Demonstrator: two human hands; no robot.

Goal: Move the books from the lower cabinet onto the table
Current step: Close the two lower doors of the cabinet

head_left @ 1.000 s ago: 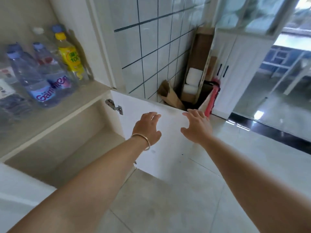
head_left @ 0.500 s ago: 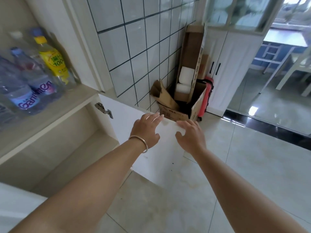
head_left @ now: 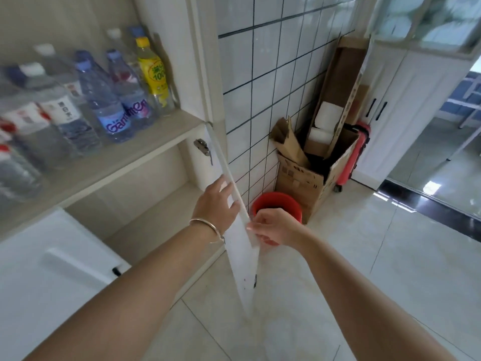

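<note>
The lower cabinet (head_left: pixel 145 196) stands with its right door (head_left: pixel 242 259) swung out, seen almost edge-on. The shelf space inside that shows holds nothing; no books or table are in view. My left hand (head_left: pixel 216 204), with a bracelet on the wrist, lies flat against the door's inner face near its top edge. My right hand (head_left: pixel 273 227) pinches the door's outer edge from the other side.
Several water bottles (head_left: pixel 109 105) and a yellow drink bottle (head_left: pixel 153 74) stand on the shelf above. The white left door (head_left: pixel 52 259) is at lower left. A red bucket (head_left: pixel 276 204), an open cardboard box (head_left: pixel 307 183) and a red suitcase (head_left: pixel 354 157) sit by the tiled wall.
The door has swung from lying wide open against the wall to edge-on to me. My right hand has closed on its edge, and the red bucket behind it now shows.
</note>
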